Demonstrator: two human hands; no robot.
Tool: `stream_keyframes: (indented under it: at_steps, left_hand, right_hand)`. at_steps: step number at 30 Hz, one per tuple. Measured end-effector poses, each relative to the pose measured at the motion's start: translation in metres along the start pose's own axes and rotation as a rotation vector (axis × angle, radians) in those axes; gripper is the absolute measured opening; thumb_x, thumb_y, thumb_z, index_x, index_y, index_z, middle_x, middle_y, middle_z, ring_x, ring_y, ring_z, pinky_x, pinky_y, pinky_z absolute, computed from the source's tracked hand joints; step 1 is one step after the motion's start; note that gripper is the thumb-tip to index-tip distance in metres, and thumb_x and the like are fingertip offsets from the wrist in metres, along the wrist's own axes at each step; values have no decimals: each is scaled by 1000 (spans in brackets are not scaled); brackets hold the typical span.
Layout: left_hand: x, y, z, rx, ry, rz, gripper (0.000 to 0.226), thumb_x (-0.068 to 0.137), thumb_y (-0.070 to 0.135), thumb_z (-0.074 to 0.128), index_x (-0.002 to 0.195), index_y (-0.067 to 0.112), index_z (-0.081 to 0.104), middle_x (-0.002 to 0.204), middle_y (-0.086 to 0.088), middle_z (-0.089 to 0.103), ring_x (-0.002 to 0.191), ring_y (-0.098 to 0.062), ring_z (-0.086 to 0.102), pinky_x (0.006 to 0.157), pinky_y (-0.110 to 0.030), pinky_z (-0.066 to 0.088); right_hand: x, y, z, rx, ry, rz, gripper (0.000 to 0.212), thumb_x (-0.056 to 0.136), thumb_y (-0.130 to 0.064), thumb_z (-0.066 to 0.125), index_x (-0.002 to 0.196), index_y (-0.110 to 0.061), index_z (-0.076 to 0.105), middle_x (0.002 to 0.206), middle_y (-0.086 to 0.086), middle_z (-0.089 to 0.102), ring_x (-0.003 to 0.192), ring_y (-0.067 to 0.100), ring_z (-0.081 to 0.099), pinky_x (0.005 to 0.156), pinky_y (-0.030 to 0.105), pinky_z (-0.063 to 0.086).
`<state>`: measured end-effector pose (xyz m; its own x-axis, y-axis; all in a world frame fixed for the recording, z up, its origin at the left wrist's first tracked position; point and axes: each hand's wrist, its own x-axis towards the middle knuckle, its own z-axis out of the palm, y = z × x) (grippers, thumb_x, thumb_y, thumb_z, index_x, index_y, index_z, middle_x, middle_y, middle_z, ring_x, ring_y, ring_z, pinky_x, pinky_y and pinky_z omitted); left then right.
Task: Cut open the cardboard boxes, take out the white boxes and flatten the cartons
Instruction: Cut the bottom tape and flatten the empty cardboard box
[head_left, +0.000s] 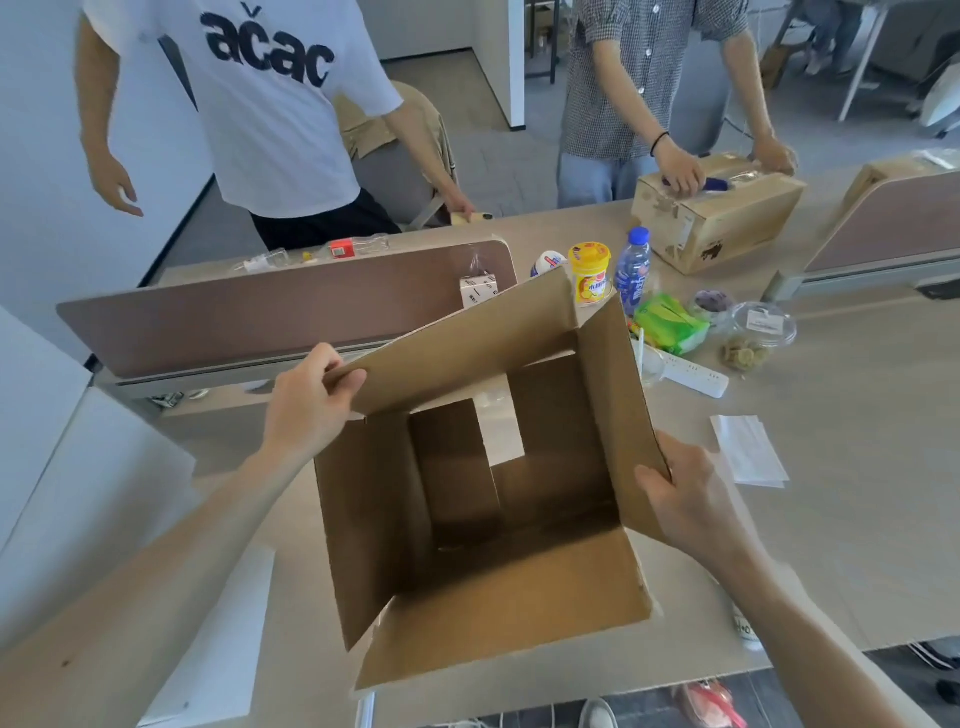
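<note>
Open brown carton (519, 571) is held over the counter (857, 545), its inside turned to the camera. Bottom flaps are partly parted, and a pale surface is seen through the gap. The far flap (467, 353) is pinched by the left hand (311, 400). The right flap (623, 405) is gripped at its edge by the right hand (685, 499). A second carton (727, 218) is held by another person across the counter.

The top edge cuts off the person in the white printed T-shirt (270, 104) and the person in the checked shirt (639, 78) above the shoulders. Our right arm (810, 623) covers most of a white container (748, 630) at the bench (857, 519) edge. The open brown cardboard carton (467, 338) hides part of a small white printed box (475, 291).
</note>
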<state>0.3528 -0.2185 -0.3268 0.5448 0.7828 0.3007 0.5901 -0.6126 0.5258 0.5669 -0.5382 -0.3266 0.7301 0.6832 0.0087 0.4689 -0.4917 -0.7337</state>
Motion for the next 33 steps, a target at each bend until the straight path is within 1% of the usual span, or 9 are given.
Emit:
stream_keyframes:
  at_steps: [3, 7, 12, 16, 20, 23, 25, 30, 33]
  left_hand:
    - [1, -12, 8, 45, -38, -98, 20, 98, 33, 61, 90, 16, 55, 83, 0, 62, 83, -28, 59, 68, -35, 43]
    - [-4, -6, 21, 296, 162, -62, 34, 85, 27, 76, 106, 13, 53, 110, -13, 53, 103, -37, 51, 88, -49, 39]
    - [-19, 13, 35, 547, 258, 613, 27, 70, -8, 75, 76, 8, 55, 78, -12, 48, 74, -32, 46, 66, -42, 36]
    - [-30, 44, 49, 450, -76, 827, 11, 85, 1, 67, 89, 11, 66, 88, -9, 60, 78, -29, 60, 68, -39, 48]
    - [-51, 81, 85, 651, -879, 461, 38, 95, 14, 61, 132, 16, 56, 123, -6, 60, 110, -25, 62, 88, -32, 54]
    - [-39, 70, 118, 871, -1352, 220, 48, 97, 15, 61, 143, 12, 49, 135, -11, 55, 120, -29, 58, 91, -34, 51]
    - [-29, 55, 136, 900, -1421, 139, 49, 99, 18, 57, 146, 12, 46, 140, -13, 53, 124, -29, 56, 98, -36, 50]
    - [-26, 42, 181, 707, -1139, 118, 77, 97, 12, 57, 159, 29, 16, 161, -14, 22, 136, -38, 45, 98, -42, 47]
    - [-28, 27, 200, 683, -1154, 77, 83, 98, 14, 53, 156, 48, 3, 165, -14, 8, 132, -39, 49, 93, -43, 49]
  right_hand:
    - [-1, 12, 2, -36, -42, -12, 34, 86, 0, 56, 63, -16, 38, 54, -1, 39, 49, 17, 36, 48, 31, 26]
    - [0, 16, 5, -67, -58, -47, 31, 88, -3, 59, 66, -19, 45, 56, 1, 47, 49, 21, 47, 47, 30, 29]
    - [3, 19, 4, -45, -66, -33, 35, 89, -3, 59, 66, -24, 44, 58, -2, 49, 51, 18, 50, 48, 29, 32]
    - [10, 23, -1, 19, -59, 37, 33, 88, 0, 60, 63, -16, 44, 60, 5, 53, 56, 24, 51, 52, 33, 33]
    - [15, 26, 0, 22, -68, 43, 29, 89, -2, 60, 65, -12, 48, 62, 6, 55, 57, 27, 54, 52, 34, 33]
    - [18, 31, -1, 9, -67, 45, 27, 87, -3, 59, 65, -12, 47, 62, 5, 53, 61, 31, 55, 52, 35, 34]
    - [18, 32, -3, 31, -79, 46, 28, 87, -4, 60, 65, -13, 46, 62, 4, 53, 61, 32, 54, 53, 35, 34]
    - [17, 27, -13, 158, -119, 39, 37, 84, 1, 61, 60, -14, 37, 55, -3, 40, 53, 18, 36, 54, 33, 27]
    - [15, 23, -23, 216, -150, 23, 31, 81, -9, 62, 61, -12, 38, 54, -4, 40, 53, 16, 37, 53, 33, 29]
